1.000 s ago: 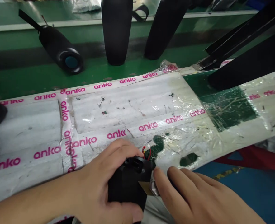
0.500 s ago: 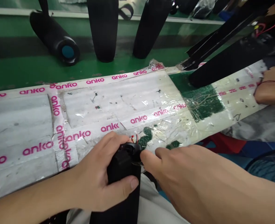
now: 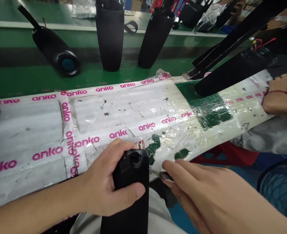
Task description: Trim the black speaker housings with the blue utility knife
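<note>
My left hand point(image 3: 101, 185) is wrapped round a black cylindrical speaker body point(image 3: 135, 174) that stands tilted over my lap at the table's edge. Its upper end faces me with a dark oval recess, and thin red, black and yellow wires point(image 3: 141, 144) stick up behind the rim. To the right, apart from the speaker, my right hand point(image 3: 204, 191) is closed in a pinch. A small dark, shiny piece point(image 3: 166, 176) shows between its thumb and index finger; most of it is hidden, so its kind cannot be made out.
The table edge carries taped white sheeting point(image 3: 133, 107). Beyond it, on a green surface, are a lying speaker point(image 3: 57, 52) and upright speaker bodies point(image 3: 110, 39) point(image 3: 155, 40). At right, another person's hand point(image 3: 281, 94) rests near a leaning speaker point(image 3: 233, 73). A red stool point(image 3: 216, 154) stands below.
My right hand has drawn back to the right from the speaker's top, uncovering the recess and the small dark piece in its fingers. The left hand keeps its hold. The view has tilted up slightly.
</note>
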Demonstrator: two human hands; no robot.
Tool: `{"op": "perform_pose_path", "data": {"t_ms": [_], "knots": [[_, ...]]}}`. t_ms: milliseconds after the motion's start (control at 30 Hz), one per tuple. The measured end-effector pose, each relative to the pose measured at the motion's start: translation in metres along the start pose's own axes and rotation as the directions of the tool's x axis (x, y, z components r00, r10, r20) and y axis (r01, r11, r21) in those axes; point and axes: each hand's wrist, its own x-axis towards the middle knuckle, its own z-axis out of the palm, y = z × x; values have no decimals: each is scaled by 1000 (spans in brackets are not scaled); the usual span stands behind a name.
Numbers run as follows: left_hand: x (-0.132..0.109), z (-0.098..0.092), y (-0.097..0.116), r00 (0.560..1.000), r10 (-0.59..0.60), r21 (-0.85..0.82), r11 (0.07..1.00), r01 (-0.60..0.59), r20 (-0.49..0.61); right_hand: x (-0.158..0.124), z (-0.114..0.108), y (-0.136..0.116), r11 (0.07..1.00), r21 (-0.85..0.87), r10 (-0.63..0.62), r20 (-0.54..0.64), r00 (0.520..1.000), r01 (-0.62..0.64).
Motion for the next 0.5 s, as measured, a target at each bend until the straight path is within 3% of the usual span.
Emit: {"op": "perform_pose_path", "data": {"t_ms": [133,233,300,367,433,500], "knots": [[1,0,5,1000,-5,26,1000,5,1,8,13,-10,998,61,6,-41,999,-4],[1,-4,12,998,-42,28,999,41,54,7,20,-14,911,397,155,-75,985,-113],[0,-9,13,987,-94,-8,995,96,129,6,28,-16,685,679,338,27,941,-266],[1,-15,10,968,-178,-36,982,187,174,5,36,-17,356,837,477,220,851,-416],[4,-18,6,952,-253,-35,964,262,170,2,43,-17,73,870,547,374,749,-488],[10,-19,3,946,-265,-24,961,274,184,-1,47,-16,-62,864,570,442,692,-500]]}}
